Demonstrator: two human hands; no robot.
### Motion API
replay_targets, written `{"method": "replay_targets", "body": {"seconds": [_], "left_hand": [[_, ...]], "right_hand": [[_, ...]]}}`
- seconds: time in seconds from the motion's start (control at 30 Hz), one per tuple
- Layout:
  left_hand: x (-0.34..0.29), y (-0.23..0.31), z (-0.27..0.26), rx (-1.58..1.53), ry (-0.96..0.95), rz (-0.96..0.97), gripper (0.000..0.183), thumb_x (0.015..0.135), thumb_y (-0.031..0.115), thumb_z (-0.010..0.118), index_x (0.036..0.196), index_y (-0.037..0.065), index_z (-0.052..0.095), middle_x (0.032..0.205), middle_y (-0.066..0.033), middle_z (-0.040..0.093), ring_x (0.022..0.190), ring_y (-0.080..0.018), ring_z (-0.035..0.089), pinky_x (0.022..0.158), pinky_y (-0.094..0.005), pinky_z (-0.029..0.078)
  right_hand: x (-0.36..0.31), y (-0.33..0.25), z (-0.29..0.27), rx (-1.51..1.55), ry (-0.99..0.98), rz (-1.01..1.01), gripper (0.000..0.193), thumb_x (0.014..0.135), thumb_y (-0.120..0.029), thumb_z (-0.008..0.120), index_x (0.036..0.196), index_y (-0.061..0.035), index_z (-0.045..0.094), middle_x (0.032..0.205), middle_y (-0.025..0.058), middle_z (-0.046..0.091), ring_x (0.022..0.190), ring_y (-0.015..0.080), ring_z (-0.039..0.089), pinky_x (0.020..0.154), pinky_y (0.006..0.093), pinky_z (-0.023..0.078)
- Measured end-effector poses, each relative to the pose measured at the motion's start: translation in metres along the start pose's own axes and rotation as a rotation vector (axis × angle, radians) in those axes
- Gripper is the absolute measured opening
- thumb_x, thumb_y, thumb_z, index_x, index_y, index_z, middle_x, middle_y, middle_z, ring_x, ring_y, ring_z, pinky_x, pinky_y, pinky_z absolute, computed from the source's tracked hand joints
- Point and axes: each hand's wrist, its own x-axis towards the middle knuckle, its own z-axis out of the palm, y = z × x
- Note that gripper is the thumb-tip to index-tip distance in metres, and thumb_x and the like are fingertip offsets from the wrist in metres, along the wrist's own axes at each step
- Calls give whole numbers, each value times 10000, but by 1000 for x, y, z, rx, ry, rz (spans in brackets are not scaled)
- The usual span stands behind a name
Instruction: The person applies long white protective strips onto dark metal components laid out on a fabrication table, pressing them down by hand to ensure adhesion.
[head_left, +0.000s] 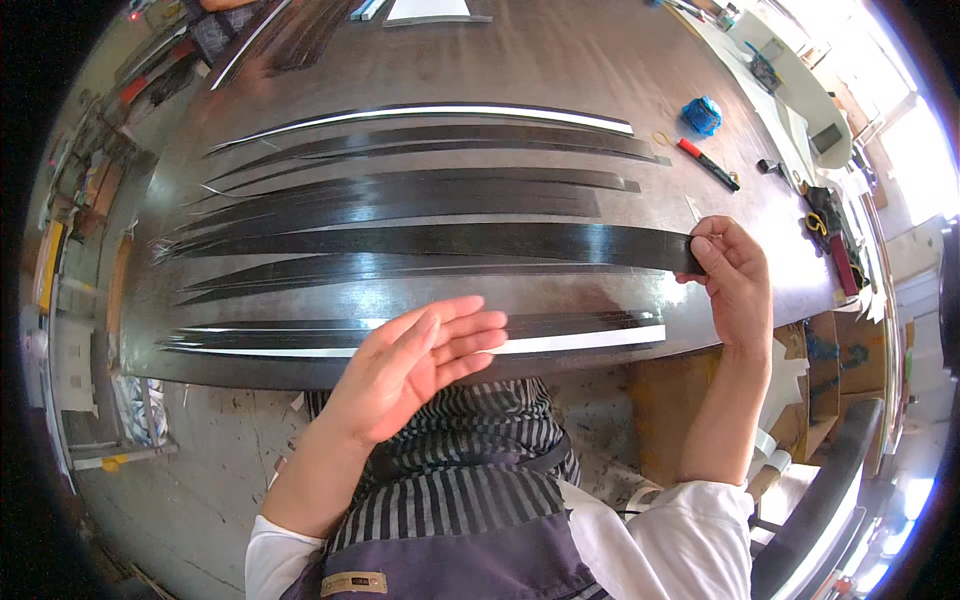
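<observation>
A long black strip [450,241], glossy and tapering to frayed threads at its left end, stretches across the table. My right hand [732,262] pinches its wide right end between thumb and fingers. My left hand [425,350] hovers palm inward with fingers stretched out, holding nothing, over the near strips. Behind the held strip lie several more dark strips [420,190]. Another dark pointed strip [330,272] lies just in front of it. Closest to me, a white-edged strip [590,340] passes partly behind my left hand.
Right of the strips are a red-and-black marker [708,165], a blue ball-shaped bundle [702,116] and yellow-handled scissors [816,224] near the table's right edge. A white-faced strip [450,109] lies farther back. Cardboard boxes [850,350] stand beyond the table at right.
</observation>
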Motion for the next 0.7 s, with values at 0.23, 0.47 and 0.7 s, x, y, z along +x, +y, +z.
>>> {"method": "replay_targets", "body": {"seconds": [0.23, 0.47, 0.7], "left_hand": [[35, -25, 8, -457, -31, -36, 604, 1016, 406, 481, 1405, -47, 393, 1476, -213, 429, 1406, -313, 378, 1180, -441, 307], [48, -25, -7, -605, 148, 344, 237, 1001, 190, 551, 1190, 66, 623, 1288, -79, 618, 1193, -182, 571, 1070, -365, 442], [-24, 66, -115, -321, 463, 772, 285, 973, 63, 549, 1238, -41, 569, 1238, -165, 638, 1174, -255, 612, 1086, -396, 465]], "right_hand": [[-4, 7, 9, 389, -257, 68, 162, 954, -67, 538, 950, 82, 600, 1355, 327, 515, 1270, 421, 520, 1024, 470, 452], [-7, 38, -20, 303, -244, 116, 186, 878, -135, 658, 884, 39, 590, 1339, 330, 529, 1271, 424, 515, 1056, 498, 427], [-4, 52, -21, 219, -210, 93, 135, 928, -115, 610, 897, 9, 565, 1326, 274, 563, 1274, 345, 531, 1043, 423, 434]]}}
